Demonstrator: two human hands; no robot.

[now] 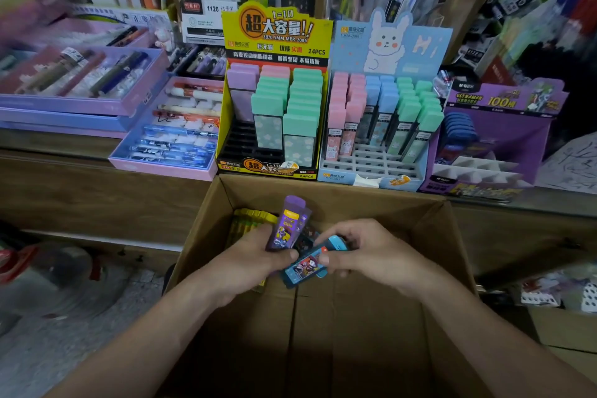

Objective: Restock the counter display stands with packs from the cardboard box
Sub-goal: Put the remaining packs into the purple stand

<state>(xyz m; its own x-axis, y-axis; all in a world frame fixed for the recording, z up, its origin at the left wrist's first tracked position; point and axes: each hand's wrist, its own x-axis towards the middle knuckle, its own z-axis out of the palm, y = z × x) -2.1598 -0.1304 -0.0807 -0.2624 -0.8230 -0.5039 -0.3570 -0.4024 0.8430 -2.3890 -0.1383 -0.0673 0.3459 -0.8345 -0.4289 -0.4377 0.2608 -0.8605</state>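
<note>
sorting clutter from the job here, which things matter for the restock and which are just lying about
Job:
brown cardboard box
purple pack in left hand
blue pack in right hand
purple display stand
yellow display stand
light blue rabbit display stand

Lying about:
lilac pen trays

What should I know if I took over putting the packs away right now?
Left hand: holds a purple pack upright over the cardboard box.
Right hand: pinches a blue pack lying flat beside the purple one.
More yellow packs sit in the box's far left corner.
Done: nothing from the hands is in a stand yet.
Left: the purple stand on the right, whose artwork looks like the packs in hand, has many free slots. The yellow stand and blue bunny stand have gaps at the front too.
</note>
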